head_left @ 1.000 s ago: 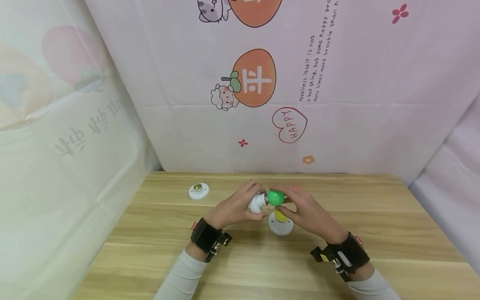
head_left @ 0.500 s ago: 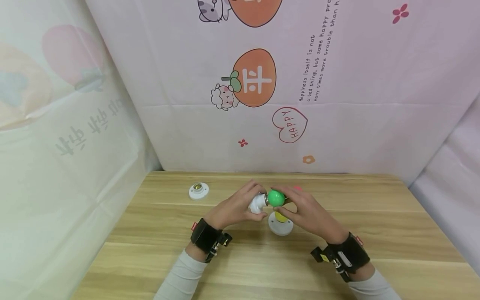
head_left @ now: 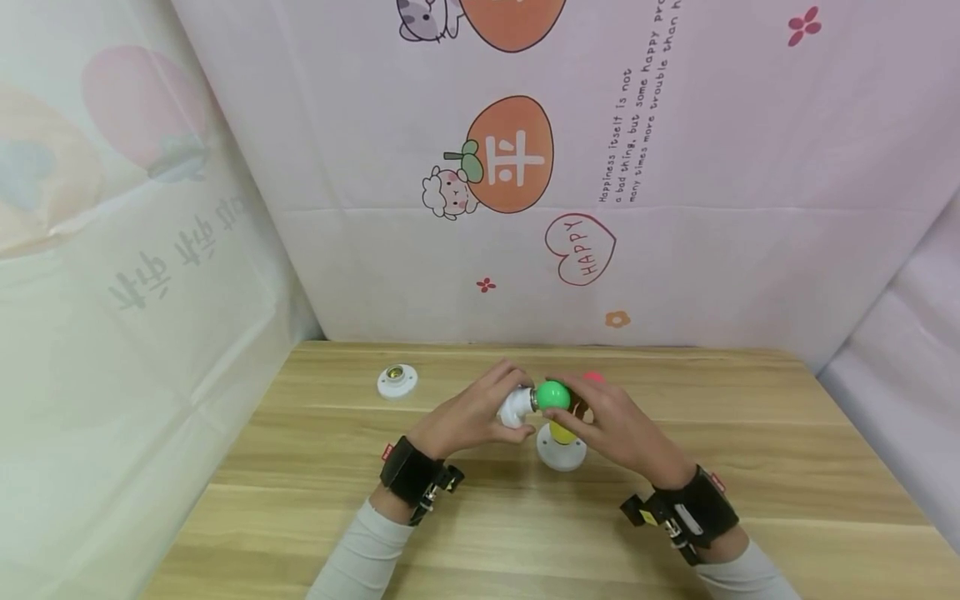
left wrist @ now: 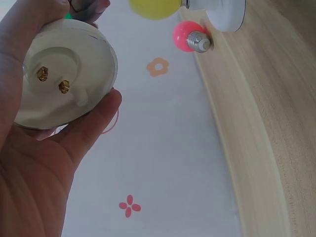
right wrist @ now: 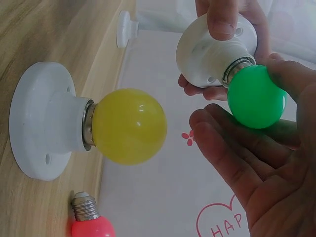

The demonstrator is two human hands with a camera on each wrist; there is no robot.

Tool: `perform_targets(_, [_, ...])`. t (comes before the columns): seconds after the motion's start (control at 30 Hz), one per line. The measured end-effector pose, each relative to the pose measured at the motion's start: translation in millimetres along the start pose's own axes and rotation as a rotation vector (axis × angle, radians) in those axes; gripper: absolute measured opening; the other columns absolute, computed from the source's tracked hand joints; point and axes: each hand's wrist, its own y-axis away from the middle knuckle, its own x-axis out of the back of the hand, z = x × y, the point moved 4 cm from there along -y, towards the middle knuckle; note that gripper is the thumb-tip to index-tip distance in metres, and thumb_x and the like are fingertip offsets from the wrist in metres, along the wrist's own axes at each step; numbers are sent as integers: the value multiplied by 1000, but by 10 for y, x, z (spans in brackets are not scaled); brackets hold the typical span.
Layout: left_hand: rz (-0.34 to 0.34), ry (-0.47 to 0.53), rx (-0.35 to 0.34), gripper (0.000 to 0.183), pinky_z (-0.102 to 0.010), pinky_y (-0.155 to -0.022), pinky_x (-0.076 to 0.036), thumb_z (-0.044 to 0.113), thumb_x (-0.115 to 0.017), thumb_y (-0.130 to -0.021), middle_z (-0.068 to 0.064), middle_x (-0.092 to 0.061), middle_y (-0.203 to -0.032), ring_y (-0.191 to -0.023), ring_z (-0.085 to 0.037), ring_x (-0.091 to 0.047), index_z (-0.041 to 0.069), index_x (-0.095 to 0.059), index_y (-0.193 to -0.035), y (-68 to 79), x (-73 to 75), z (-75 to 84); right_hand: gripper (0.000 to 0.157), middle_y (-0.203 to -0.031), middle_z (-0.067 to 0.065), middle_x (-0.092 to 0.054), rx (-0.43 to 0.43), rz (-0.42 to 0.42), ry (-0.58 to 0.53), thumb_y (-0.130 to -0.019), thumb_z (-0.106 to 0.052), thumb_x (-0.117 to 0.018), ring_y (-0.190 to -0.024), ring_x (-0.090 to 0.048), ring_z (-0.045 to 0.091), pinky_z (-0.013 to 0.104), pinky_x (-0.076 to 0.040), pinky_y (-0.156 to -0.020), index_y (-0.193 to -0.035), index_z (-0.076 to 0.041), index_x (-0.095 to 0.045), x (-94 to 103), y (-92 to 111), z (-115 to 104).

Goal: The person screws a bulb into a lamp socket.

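Above the table, my left hand [head_left: 472,417] grips a white round lamp holder [head_left: 514,408] by its rim. Two brass screws show on the holder's underside in the left wrist view. A green light bulb [right wrist: 256,97] sits in its mouth, with some of the metal base visible between them. My right hand [head_left: 622,429] has its thumb on the green bulb and other fingers beneath it, some stretched past the glass. Just below the hands, a yellow bulb [right wrist: 129,126] stands in a second white lamp holder [right wrist: 44,123] on the table.
A pink-red bulb [left wrist: 186,37] lies loose on the table near the back edge, partly behind the right hand in the head view. Farther left stands a bulbless white lamp holder [head_left: 397,381]. Printed cloth [head_left: 375,208] hangs behind the wooden table [head_left: 480,533].
The fingers of my right hand have shifted round the green bulb, the thumb moving slightly up across its lower side. My left hand and the lamp holder have stayed almost still.
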Motion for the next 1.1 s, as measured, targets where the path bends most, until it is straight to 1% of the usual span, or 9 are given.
perform_targets(0.2, [-6,8,2,48,-12,-82,-45,34,-72,-82,5,-45,-116,-101,-4,-44,12,-51,-118,4,-7,0,38,-92,-9,-59,-22,6,19,-92,-31,-65,-75,-57,6,18,-53,-60,-122,-7,-59,-18,5,21])
perform_targets(0.3, [-6,7,2,48,-12,-81,-46,34,-72,-82,5,-45,-116,-101,-5,-45,12,-51,-119,6,-12,-3,42,-94,-6,-60,-30,6,8,-92,-30,-65,-75,-58,7,20,-53,-61,-125,-5,-57,-27,11,31])
perform_targets(0.4, [-6,3,5,48,-12,-81,-46,34,-73,-82,5,-45,-116,-100,-4,-44,12,-51,-119,8,-14,-9,54,-109,1,-61,-56,4,5,-92,-32,-65,-81,-60,8,23,-55,-64,-137,-7,-47,-29,18,38])
perform_targets(0.47, [-6,1,4,48,-12,-81,-46,34,-73,-81,5,-45,-115,-100,-4,-44,12,-51,-119,8,-14,-9,63,-123,5,-56,-73,6,6,-92,-33,-65,-86,-60,10,25,-56,-67,-143,-9,-38,-28,19,40])
perform_targets(0.53, [-6,0,4,49,-12,-81,-46,34,-73,-81,5,-45,-115,-100,-4,-45,12,-51,-119,7,-13,-9,65,-133,6,-50,-74,13,5,-91,-33,-66,-93,-59,10,26,-56,-72,-145,-13,-34,-25,14,36])
perform_targets(0.6, [-6,2,2,49,-12,-80,-46,34,-73,-82,5,-45,-115,-100,-5,-45,12,-51,-119,5,-11,-6,60,-135,5,-47,-45,26,-4,-91,-28,-67,-99,-57,11,26,-56,-73,-141,-14,-38,-22,6,23])
perform_targets(0.73, [-6,5,5,48,-12,-80,-46,34,-72,-82,5,-45,-115,-100,-5,-45,12,-51,-119,7,-3,-7,47,-131,2,-49,42,48,-26,-88,-19,-70,-107,-53,12,28,-56,-74,-131,-14,-51,-16,-5,-15])
perform_targets(0.93, [0,9,13,49,-12,-80,-46,35,-73,-82,4,-46,-116,-100,-5,-46,13,-51,-119,7,13,-9,56,-133,4,-48,56,32,-26,-81,-15,-77,-113,-51,16,26,-56,-78,-131,-12,-51,2,5,-50])
perform_targets(1.1, [4,3,12,49,-12,-80,-46,35,-73,-81,5,-45,-116,-100,-4,-45,13,-51,-119,11,22,-8,56,-133,6,-50,63,19,-26,-82,-4,-73,-113,-52,18,27,-56,-78,-133,-8,-50,10,3,-73])
